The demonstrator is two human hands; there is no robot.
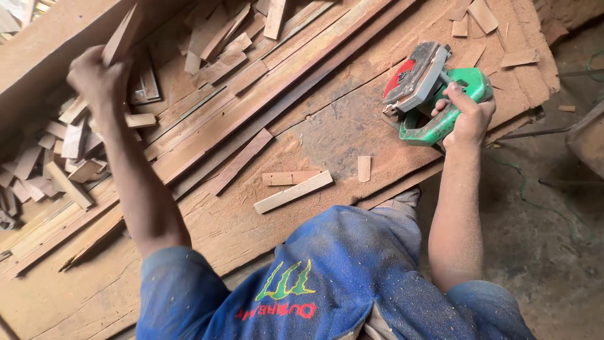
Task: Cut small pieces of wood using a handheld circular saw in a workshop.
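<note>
Wood strip point(123, 34) blurred above the left hand point(94, 75); its lower end hidden within the fingers point(104, 66). Saw point(434, 94) handle covered beneath the right hand point(469, 116); blade unseen.

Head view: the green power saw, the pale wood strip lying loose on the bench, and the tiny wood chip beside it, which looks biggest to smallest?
1. Green power saw, held in the right hand.
2. Pale wood strip.
3. Small wood chip.

Woodworking workshop, sawdust-covered workbench point(327, 135), scattered wood offcuts point(63, 157), stacked planks point(264, 82), green power saw point(434, 94)
</note>
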